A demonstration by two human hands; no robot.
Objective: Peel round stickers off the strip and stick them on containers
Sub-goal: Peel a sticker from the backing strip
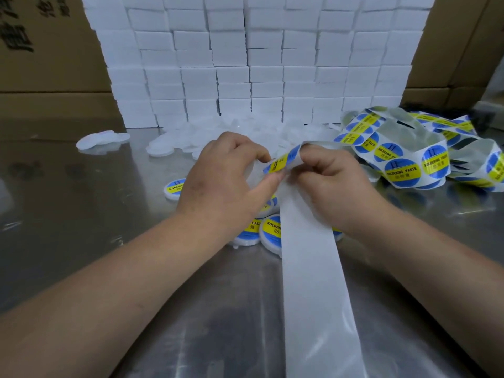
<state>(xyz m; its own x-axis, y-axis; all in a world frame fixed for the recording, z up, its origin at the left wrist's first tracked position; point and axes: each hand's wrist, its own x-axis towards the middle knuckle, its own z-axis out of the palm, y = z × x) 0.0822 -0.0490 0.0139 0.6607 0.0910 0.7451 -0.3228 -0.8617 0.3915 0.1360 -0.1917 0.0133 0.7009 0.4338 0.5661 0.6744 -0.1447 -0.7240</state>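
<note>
A round blue and yellow sticker (pixel 283 159) is half lifted off the white backing strip (pixel 313 282), which runs from my hands down to the bottom edge. My left hand (pixel 226 181) holds a white round container and pinches the sticker's edge with thumb and forefinger. My right hand (pixel 332 184) grips the strip just where the sticker leaves it. Under my wrists lie labelled containers (pixel 270 230), and one more labelled container (pixel 174 188) sits to the left. The unpeeled strip of stickers (pixel 403 156) lies coiled at the right.
Unlabelled white containers (pixel 191 137) are heaped behind my hands, with a few unlabelled lids (pixel 103 140) at the left. A wall of stacked white boxes (pixel 259 64) rises at the back between cardboard cartons (pixel 46 50). The table (pixel 81 214) is shiny metal.
</note>
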